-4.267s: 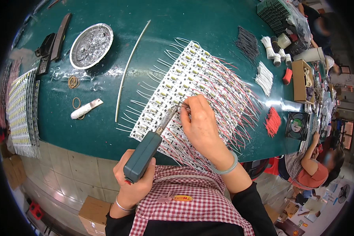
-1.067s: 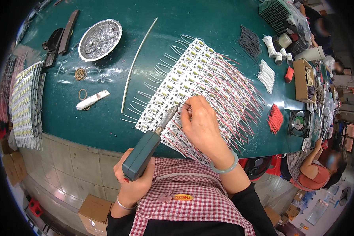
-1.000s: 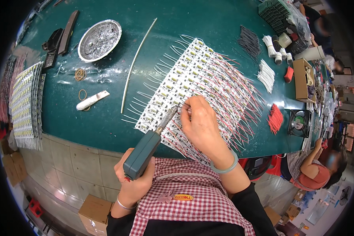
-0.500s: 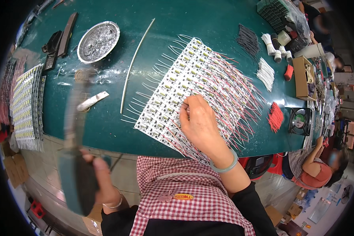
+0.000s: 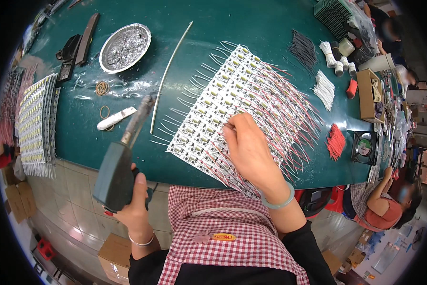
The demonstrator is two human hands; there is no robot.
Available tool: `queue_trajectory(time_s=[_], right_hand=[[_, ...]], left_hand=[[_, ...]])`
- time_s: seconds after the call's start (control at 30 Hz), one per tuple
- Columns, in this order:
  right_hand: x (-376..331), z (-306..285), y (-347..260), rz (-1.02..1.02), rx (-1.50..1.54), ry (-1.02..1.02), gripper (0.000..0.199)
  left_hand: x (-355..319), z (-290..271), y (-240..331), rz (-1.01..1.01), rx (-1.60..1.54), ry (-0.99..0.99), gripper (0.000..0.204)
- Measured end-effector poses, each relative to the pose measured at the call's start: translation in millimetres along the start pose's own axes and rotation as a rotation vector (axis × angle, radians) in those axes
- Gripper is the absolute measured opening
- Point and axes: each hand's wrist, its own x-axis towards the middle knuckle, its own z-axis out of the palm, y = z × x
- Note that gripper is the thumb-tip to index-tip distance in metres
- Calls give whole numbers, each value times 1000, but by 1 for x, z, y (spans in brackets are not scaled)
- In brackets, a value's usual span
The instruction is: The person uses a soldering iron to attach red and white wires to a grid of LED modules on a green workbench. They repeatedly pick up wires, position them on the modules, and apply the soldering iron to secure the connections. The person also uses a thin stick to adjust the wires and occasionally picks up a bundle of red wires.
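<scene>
In my left hand [image 5: 136, 209] is a dark green soldering gun [image 5: 113, 173], my fingers wrapped round its handle. Its long, blackened tip points up and to the right, over the table beside a thin pale rod and apart from the boards. My right hand [image 5: 252, 154] rests over a panel of white circuit boards [image 5: 208, 109], thumb and fingers pinched together; whatever they hold is hidden. White wire loops stick out along the panel's left edge. Many red and white wires [image 5: 289, 111] fan out from its right side.
A metal bowl of solder scraps [image 5: 125, 47], rubber bands [image 5: 102, 88] and a white stick [image 5: 116, 118] lie left. Stacked board panels [image 5: 35, 123] stand far left. Right are black wires [image 5: 303, 50], white wires [image 5: 323, 90], red wires [image 5: 335, 141] and a fan [image 5: 364, 147]. Co-workers sit beyond.
The soldering gun in my left hand has swung right, its tip passing from near the rubber bands to beside the pale rod. My right hand stays pinched over the panel.
</scene>
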Motion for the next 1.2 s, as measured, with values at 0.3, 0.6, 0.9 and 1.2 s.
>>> queue_trajectory(time_s=[0.3,0.6,0.9,1.2], right_hand=[[-23,-35,-18,-99,-10,206,14],[-18,19,-11,-15,156,102,9],[-17,32,-4,-54,39,157,9],[-15,32,-5,-57,14,154,10]], left_hand=[[-29,-16,-24,114,192,-250,34],[-39,-7,-2,-87,63,-280,26],[-34,-6,-6,71,176,-420,18],[-31,-1,-6,145,168,-470,16]])
